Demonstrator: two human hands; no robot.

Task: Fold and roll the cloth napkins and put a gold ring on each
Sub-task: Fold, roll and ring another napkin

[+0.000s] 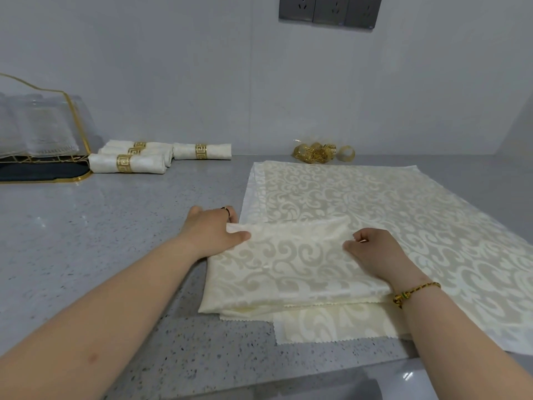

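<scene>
At the far left we find a gold-wire rack (75, 116) holding clear glassware. Just beside its base lie four rolled napkins (144, 163), each banded with a gold ring. We judge they are parked there so finished pieces stay out of the working area on the grey countertop (115, 241).

Next comes the left hand (212, 233). Its thumb lies on top of the upper left corner of the folded napkin (288, 269) and its fingers tuck behind the edge, so it pinches that corner. We take this as pinning the fold square while the cloth is lined up.

The folded napkin itself, the piece in hand, sits near the counter's front edge. It lies on top of the stack of flat napkins (403, 203), overlapping that stack's near left corner, and its pinked hems show along the near side.

The right hand (373, 252) rests at the fold's right end, thumb down on the cloth and fingers curled inward. We cannot tell whether a bit of hem is caught inside them. A braided bracelet (416, 290) circles that wrist.

Farther back, against the wall and just beyond the stack's far edge, lies a heap of gold rings (314, 153). We think it is kept within reach for the last step.

By our reading this napkin is mid-fold; rolling and ringing are not yet done.
</scene>
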